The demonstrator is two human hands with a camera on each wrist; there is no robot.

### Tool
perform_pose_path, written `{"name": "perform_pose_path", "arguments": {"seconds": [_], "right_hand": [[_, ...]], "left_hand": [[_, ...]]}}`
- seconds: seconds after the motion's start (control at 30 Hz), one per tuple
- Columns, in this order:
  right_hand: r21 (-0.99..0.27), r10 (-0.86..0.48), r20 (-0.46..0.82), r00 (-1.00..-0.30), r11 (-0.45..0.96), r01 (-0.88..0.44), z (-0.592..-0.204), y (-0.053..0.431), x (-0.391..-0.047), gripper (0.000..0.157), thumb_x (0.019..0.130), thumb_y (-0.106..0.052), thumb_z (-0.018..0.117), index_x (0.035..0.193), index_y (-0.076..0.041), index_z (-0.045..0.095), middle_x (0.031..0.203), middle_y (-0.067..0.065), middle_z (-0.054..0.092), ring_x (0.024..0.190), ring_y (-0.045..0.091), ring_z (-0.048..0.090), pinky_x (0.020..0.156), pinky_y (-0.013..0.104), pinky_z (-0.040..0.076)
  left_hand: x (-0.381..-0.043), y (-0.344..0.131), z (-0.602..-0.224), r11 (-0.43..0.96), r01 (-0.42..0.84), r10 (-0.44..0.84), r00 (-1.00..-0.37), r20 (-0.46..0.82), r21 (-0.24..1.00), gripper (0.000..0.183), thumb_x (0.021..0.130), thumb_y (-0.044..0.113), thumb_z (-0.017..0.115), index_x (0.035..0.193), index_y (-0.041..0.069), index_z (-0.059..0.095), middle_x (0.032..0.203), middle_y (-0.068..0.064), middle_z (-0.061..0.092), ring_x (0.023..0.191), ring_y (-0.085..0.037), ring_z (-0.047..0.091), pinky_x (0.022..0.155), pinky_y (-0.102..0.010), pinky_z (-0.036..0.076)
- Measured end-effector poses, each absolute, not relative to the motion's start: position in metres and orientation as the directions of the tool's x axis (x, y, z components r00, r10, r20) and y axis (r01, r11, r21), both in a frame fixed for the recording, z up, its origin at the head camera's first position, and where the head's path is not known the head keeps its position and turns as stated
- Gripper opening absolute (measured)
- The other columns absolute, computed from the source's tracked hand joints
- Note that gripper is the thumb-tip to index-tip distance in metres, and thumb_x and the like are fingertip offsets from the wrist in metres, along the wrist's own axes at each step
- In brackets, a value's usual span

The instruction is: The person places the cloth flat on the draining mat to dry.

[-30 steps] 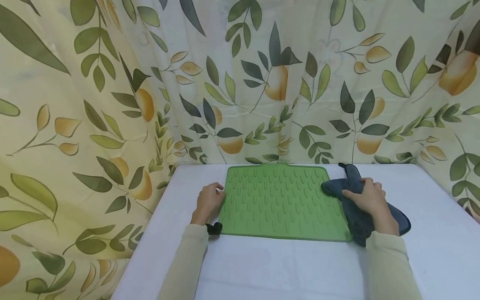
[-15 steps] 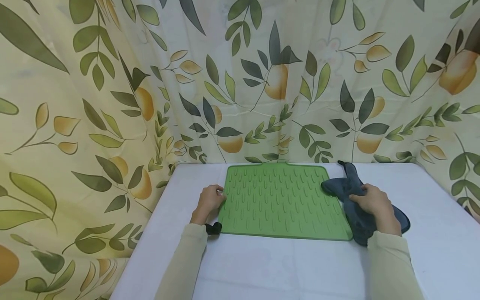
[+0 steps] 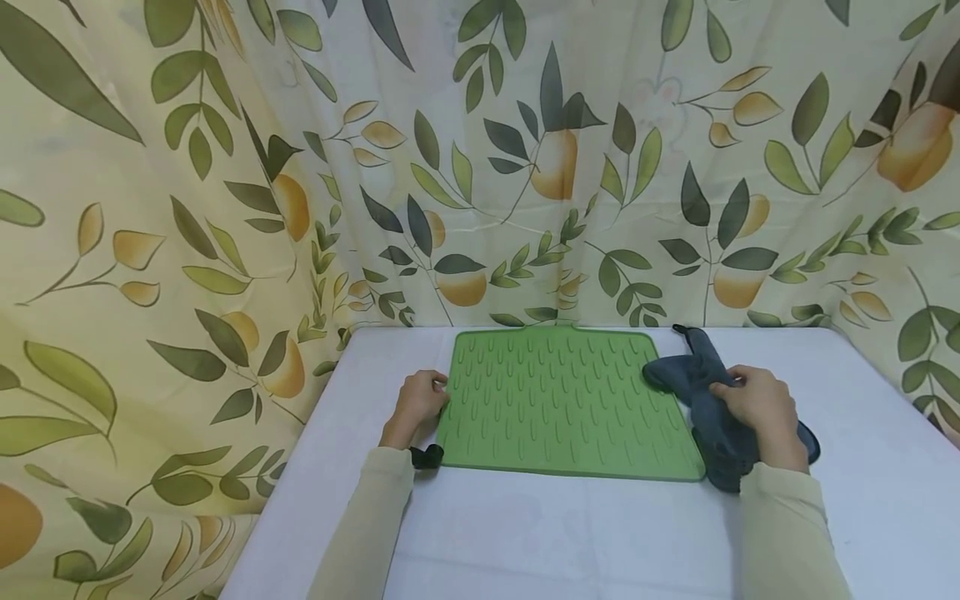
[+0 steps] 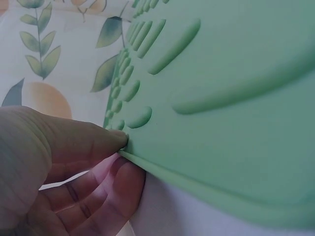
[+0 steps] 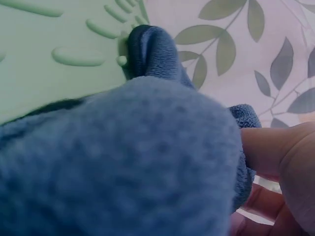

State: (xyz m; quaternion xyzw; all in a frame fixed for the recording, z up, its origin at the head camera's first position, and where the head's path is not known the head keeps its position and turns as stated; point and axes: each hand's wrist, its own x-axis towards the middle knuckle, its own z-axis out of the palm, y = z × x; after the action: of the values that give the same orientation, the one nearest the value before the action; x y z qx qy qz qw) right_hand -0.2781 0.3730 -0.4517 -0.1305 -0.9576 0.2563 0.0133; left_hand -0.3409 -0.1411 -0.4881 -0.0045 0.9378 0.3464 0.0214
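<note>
A green ridged silicone mat lies flat in the middle of the table. At its left edge, my left hand pinches the rim between thumb and fingers; the left wrist view shows the thumb on top of the mat. A dark blue fleecy cloth lies bunched over the mat's right edge, with a small dark loop at its far tip. My right hand grips a fold of it from the right. Close up in the right wrist view, the cloth hides part of the right fingers.
A white-covered table carries everything. Behind and to the left hangs a curtain printed with leaves and fruit. A black strap piece sits at my left wrist, next to the mat's near left corner.
My right hand has shifted slightly right, pulling the gripped fold of cloth with it, so the cloth is more bunched. My left hand and the mat stay nearly in place.
</note>
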Motion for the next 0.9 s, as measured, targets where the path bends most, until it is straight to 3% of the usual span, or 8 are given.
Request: {"name": "perform_pose_path", "arguments": {"seconds": [0.23, 0.5, 0.73, 0.9], "right_hand": [[-0.542, 0.27, 0.1, -0.958, 0.822, 0.175, -0.444, 0.37, -0.276, 0.045, 0.1, -0.03, 0.06, 0.123, 0.009, 0.06, 0.105, 0.031, 0.064, 0.093, 0.05, 0.057, 0.067, 0.047, 0.04], [-0.59, 0.303, 0.237, -0.923, 0.8, 0.111, -0.429, 0.361, -0.274, 0.046, 0.102, -0.03, 0.06, 0.124, 0.01, 0.06, 0.113, 0.034, 0.063, 0.101, 0.054, 0.055, 0.07, 0.051, 0.039], [-0.646, 0.374, 0.229, -0.899, 0.749, 0.148, -0.409, 0.349, -0.267, 0.054, 0.104, -0.031, 0.056, 0.136, 0.012, 0.054, 0.127, 0.036, 0.058, 0.115, 0.055, 0.049, 0.08, 0.058, 0.041], [-0.671, 0.412, 0.26, -0.873, 0.728, 0.144, -0.398, 0.343, -0.265, 0.053, 0.104, -0.03, 0.057, 0.137, 0.011, 0.054, 0.125, 0.035, 0.06, 0.113, 0.05, 0.054, 0.073, 0.043, 0.041]], "left_hand": [[-0.342, -0.14, -0.489, 0.768, -0.017, 0.013, -0.999, -0.042, 0.64, 0.035, 0.092, 0.006, 0.067, 0.127, 0.003, 0.069, 0.092, -0.007, 0.071, 0.078, -0.017, 0.063, 0.069, -0.029, 0.05], [-0.341, -0.14, -0.489, 0.771, -0.015, 0.01, -0.999, -0.035, 0.637, 0.035, 0.092, 0.004, 0.065, 0.126, 0.003, 0.07, 0.093, -0.008, 0.072, 0.077, -0.017, 0.063, 0.065, -0.026, 0.048], [-0.341, -0.139, -0.489, 0.765, -0.024, 0.005, -0.999, -0.044, 0.644, 0.035, 0.092, 0.004, 0.066, 0.127, 0.002, 0.069, 0.093, -0.008, 0.072, 0.075, -0.016, 0.063, 0.062, -0.025, 0.047], [-0.341, -0.139, -0.488, 0.769, -0.03, 0.001, -0.999, -0.047, 0.638, 0.036, 0.091, 0.003, 0.064, 0.127, 0.003, 0.069, 0.091, -0.008, 0.071, 0.075, -0.016, 0.062, 0.062, -0.024, 0.046]]}}
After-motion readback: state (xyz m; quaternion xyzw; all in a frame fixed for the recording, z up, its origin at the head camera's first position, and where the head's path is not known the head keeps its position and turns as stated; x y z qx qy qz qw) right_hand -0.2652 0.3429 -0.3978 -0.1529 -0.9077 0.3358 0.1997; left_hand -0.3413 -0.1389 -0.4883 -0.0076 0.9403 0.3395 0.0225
